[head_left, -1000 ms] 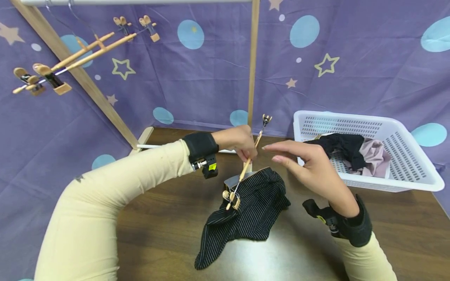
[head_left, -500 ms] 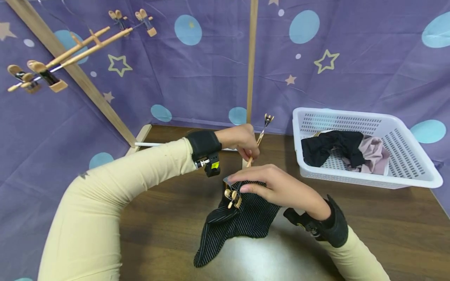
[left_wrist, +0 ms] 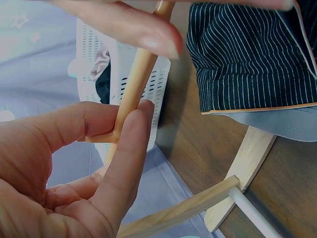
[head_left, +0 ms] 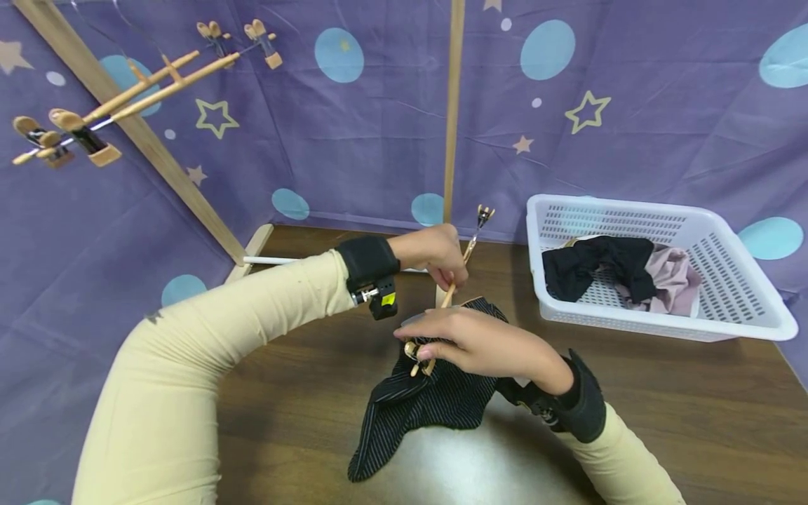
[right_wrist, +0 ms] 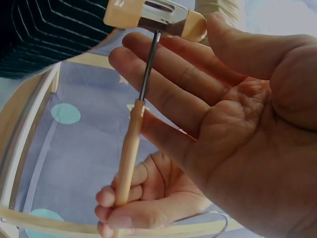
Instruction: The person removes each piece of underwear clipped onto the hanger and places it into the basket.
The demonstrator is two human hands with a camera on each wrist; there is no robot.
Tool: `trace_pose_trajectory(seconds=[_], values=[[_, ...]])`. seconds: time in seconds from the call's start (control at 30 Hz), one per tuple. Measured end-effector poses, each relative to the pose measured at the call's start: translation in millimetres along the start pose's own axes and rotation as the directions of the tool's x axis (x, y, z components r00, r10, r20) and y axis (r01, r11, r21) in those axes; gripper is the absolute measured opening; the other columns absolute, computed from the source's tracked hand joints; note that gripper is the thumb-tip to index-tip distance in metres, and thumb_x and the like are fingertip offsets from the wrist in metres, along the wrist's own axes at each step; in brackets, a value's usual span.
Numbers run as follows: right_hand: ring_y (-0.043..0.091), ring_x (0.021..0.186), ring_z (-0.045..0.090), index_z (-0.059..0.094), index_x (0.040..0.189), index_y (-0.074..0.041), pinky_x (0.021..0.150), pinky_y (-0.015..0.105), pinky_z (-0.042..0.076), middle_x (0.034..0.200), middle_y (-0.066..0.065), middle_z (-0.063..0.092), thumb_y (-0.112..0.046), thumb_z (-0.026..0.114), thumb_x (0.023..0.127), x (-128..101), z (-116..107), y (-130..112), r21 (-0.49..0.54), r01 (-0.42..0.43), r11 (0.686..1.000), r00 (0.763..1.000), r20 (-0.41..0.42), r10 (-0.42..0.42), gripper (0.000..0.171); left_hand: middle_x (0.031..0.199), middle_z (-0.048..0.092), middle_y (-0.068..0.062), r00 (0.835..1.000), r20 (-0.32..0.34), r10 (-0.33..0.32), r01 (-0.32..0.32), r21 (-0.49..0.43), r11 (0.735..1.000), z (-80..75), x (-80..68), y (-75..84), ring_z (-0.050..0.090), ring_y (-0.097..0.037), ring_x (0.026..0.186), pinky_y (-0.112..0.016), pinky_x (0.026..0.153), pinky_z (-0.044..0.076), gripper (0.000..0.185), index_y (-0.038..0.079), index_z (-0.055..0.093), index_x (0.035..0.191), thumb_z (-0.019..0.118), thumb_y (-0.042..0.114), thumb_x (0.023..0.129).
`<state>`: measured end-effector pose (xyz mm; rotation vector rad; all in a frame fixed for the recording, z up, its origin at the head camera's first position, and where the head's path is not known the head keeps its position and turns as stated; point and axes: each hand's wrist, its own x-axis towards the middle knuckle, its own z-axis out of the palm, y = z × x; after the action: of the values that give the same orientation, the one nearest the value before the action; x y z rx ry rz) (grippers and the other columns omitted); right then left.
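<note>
My left hand (head_left: 442,254) pinches the wooden rod of a clip hanger (left_wrist: 136,84) near its middle, thumb and fingers on either side. A black garment (head_left: 423,403) with thin white stripes lies beneath on the table, an orange line along its upper edge. My right hand (head_left: 489,340) reaches over the hanger's near wooden clip (right_wrist: 124,14). Its fingers are nearly straight, and its thumb is at the clip's end; the head view partly hides this contact. The hanger's other clip (head_left: 484,216) points toward the back.
A white basket (head_left: 631,326) with black and pink cloth stands at the right. Two more clip hangers (head_left: 179,81) hang at upper left. Behind the hands stands a wooden rack post (head_left: 451,126), and a white bar (head_left: 271,260) runs low at the back.
My right hand has moved left and down from beside the hanger to its near clip. The left hand stays on the rod, and the striped garment lies where it was.
</note>
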<state>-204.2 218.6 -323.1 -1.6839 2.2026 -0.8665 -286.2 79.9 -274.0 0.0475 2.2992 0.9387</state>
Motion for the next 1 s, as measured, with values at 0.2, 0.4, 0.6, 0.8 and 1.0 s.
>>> trace_pose_trajectory(seconds=[0.2,0.4,0.6,0.8,1.0], values=[[0.01,0.11,0.063,0.065,0.134,-0.007,0.096,0.029,0.055,0.12,0.001,0.071,-0.019,0.057,0.105,2.3,3.5,-3.2,0.013,0.02,1.0,1.0,0.002,-0.02,0.033,0.066,0.066,-0.012,1.0,-0.02,-0.004,0.003,-0.032,0.999,1.4,-2.4,1.1,0.065,-0.014,0.051,-0.028,0.07,0.064,0.014,-0.003,0.057,0.081,0.068,-0.01,0.081],[0.006,0.1,0.061,0.069,0.126,-0.009,0.091,0.026,0.055,0.112,0.001,0.07,-0.017,0.059,0.103,3.8,7.9,-3.3,0.005,0.02,1.0,1.0,-0.006,-0.02,0.026,0.07,0.066,-0.01,1.0,-0.012,0.025,-0.025,0.012,1.0,2.6,-1.9,-1.3,0.066,-0.014,0.053,-0.038,0.086,0.063,0.005,-0.007,0.065,0.086,0.069,-0.008,0.082],[0.003,0.093,0.061,0.07,0.115,-0.01,0.087,0.024,0.055,0.103,0.001,0.071,-0.011,0.063,0.1,4.7,8.8,-5.8,0.025,0.016,1.0,1.0,-0.013,-0.016,0.017,0.067,0.067,-0.01,0.999,-0.028,0.035,-0.034,0.026,0.999,5.3,-0.6,-4.3,0.065,-0.013,0.052,-0.031,0.073,0.065,0.004,-0.007,0.067,0.084,0.07,-0.007,0.081],[0.002,0.088,0.059,0.071,0.107,-0.01,0.081,0.021,0.055,0.094,-0.002,0.069,-0.009,0.065,0.097,5.9,10.1,-7.1,0.05,0.032,0.998,0.999,-0.037,-0.03,0.011,0.063,0.065,-0.01,0.999,-0.037,0.018,-0.018,-0.013,1.0,7.8,-1.9,-3.8,0.064,-0.013,0.05,-0.026,0.063,0.063,0.015,-0.001,0.058,0.075,0.069,-0.009,0.082],[-0.001,0.081,0.057,0.073,0.101,-0.01,0.074,0.018,0.055,0.087,-0.003,0.067,-0.006,0.067,0.096,8.1,13.7,-5.5,0.071,0.057,0.996,0.994,-0.093,-0.05,0.009,0.06,0.064,-0.009,0.999,-0.043,0.016,-0.017,-0.017,1.0,7.6,-2.8,-2.1,0.063,-0.012,0.049,-0.023,0.058,0.061,0.017,-0.001,0.058,0.072,0.07,-0.01,0.081]])
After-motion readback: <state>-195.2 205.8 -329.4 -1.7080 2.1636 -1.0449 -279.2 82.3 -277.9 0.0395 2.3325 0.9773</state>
